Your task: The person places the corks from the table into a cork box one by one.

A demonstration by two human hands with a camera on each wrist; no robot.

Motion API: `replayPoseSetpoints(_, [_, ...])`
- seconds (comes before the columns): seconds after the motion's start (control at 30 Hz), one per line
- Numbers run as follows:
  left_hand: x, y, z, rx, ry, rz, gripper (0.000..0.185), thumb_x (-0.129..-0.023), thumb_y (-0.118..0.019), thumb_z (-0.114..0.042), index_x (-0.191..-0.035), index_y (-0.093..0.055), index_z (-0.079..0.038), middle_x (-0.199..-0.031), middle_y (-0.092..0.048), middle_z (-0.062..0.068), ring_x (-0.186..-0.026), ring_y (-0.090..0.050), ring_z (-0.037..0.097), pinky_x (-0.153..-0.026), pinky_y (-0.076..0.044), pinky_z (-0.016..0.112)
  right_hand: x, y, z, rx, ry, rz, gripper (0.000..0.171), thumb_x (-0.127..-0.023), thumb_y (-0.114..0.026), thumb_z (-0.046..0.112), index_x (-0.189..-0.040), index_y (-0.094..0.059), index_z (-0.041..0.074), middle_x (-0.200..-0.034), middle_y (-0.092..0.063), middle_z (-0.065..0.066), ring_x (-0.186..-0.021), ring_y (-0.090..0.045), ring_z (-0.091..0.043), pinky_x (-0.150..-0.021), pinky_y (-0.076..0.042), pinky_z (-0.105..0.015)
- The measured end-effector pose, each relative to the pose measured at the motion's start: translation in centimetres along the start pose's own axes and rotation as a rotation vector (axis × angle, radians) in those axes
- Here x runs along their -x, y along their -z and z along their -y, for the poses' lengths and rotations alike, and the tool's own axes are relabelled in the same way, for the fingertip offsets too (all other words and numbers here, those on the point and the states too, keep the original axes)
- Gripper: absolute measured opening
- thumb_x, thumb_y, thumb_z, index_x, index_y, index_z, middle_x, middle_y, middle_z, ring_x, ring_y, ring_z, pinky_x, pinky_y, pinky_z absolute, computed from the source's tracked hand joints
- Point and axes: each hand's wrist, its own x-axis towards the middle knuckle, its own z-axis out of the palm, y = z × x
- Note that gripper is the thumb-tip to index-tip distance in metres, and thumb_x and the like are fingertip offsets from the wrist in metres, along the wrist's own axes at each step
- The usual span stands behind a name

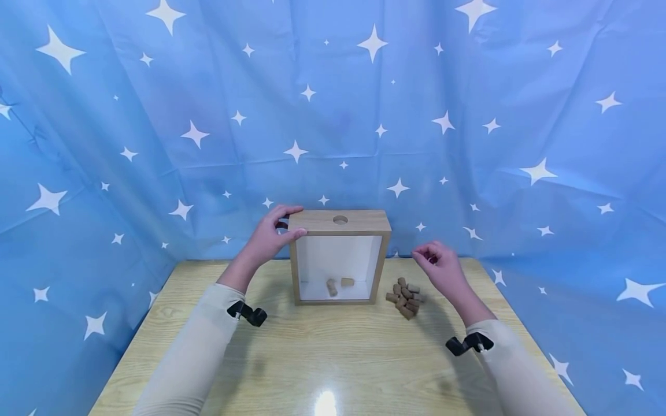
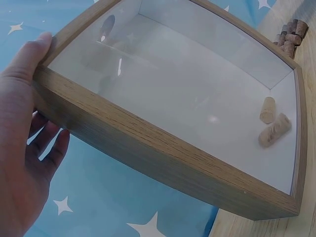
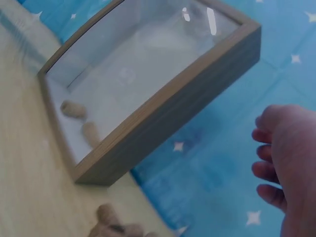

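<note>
place: staged recording booth / data-collection setup, not a lived-in room
backdrop: blue star-print cloth (image 1: 333, 104) hung behind and wrapped round both sides, creased, hides any walls
surface: small wood-grain table (image 1: 322, 358) pushed against the cloth, lamp glare on its near edge
rig: black camera mounts strapped on both wrists (image 1: 248, 314), matching beige sleeves
props: wooden display box (image 1: 339, 257) with glass front, pile of corks (image 1: 406, 297) beside it

1 wood frame box (image 1: 339, 222), 2 corks inside (image 1: 338, 285), approx 10 corks outside (image 1: 405, 299)
</note>
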Motion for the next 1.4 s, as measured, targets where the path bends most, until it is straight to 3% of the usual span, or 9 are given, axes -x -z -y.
replayPoseSetpoints(0.2, [-0.1, 0.1, -0.1, 0.009, -0.010, 0.002, 0.059, -0.104, -0.081, -0.037, -0.158, -0.061, -0.023, -0.152, -0.056, 0.004, -0.128, -0.055, 0.033, -0.109, -0.049, 0.058, 2.2, -1.1, -1.3, 0.021, -0.070, 0.058, 0.009, -0.109, -0.074, 0.017, -0.107, -0.080, 0.012, -0.101, -0.069, -0.003, -0.082, -0.061, -0.018, -0.071, -0.052, -0.026])
replayPoseSetpoints(0.5, [-0.1, 0.2, -0.1, 0.012, -0.005, -0.007, 0.057, -0.105, -0.081, -0.034, -0.157, -0.062, -0.022, -0.150, -0.056, 0.004, -0.130, -0.054, 0.038, -0.110, -0.048, 0.061, 5.0, -2.6, -2.3, -0.027, -0.160, 0.144, 0.008, -0.105, -0.076, 0.008, -0.111, -0.079, 0.002, -0.100, -0.070, -0.005, -0.083, -0.061, -0.016, -0.068, -0.053, -0.027])
replayPoseSetpoints(0.87, [-0.1, 0.0, -0.2, 0.009, -0.009, -0.005, 0.057, -0.105, -0.081, -0.034, -0.157, -0.062, -0.022, -0.150, -0.057, 0.004, -0.130, -0.054, 0.034, -0.110, -0.048, 0.060, 8.4, -4.4, -3.4, -0.031, -0.265, 0.245, 0.008, -0.101, -0.081, 0.006, -0.108, -0.079, 0.006, -0.098, -0.066, -0.003, -0.084, -0.062, -0.016, -0.070, -0.055, -0.028])
replayPoseSetpoints(1.17, [0.0, 0.0, -0.2, 0.007, -0.019, -0.009, 0.058, -0.105, -0.081, -0.033, -0.158, -0.062, -0.022, -0.150, -0.057, 0.005, -0.129, -0.053, 0.034, -0.110, -0.048, 0.062, 9.3, -5.3, -3.9, 0.103, -0.180, 0.241, 0.015, -0.096, -0.083, -0.001, -0.109, -0.081, 0.007, -0.100, -0.064, -0.001, -0.085, -0.060, -0.014, -0.072, -0.055, -0.027])
replayPoseSetpoints(1.4, [0.0, -0.1, -0.3, 0.013, -0.017, -0.009, 0.057, -0.105, -0.081, -0.031, -0.158, -0.062, -0.021, -0.151, -0.056, 0.005, -0.129, -0.052, 0.033, -0.110, -0.048, 0.061, 9.8, -5.4, -3.9, 0.291, -0.080, 0.262, 0.024, -0.093, -0.089, 0.009, -0.115, -0.080, 0.010, -0.106, -0.061, 0.002, -0.088, -0.056, -0.012, -0.076, -0.054, -0.034])
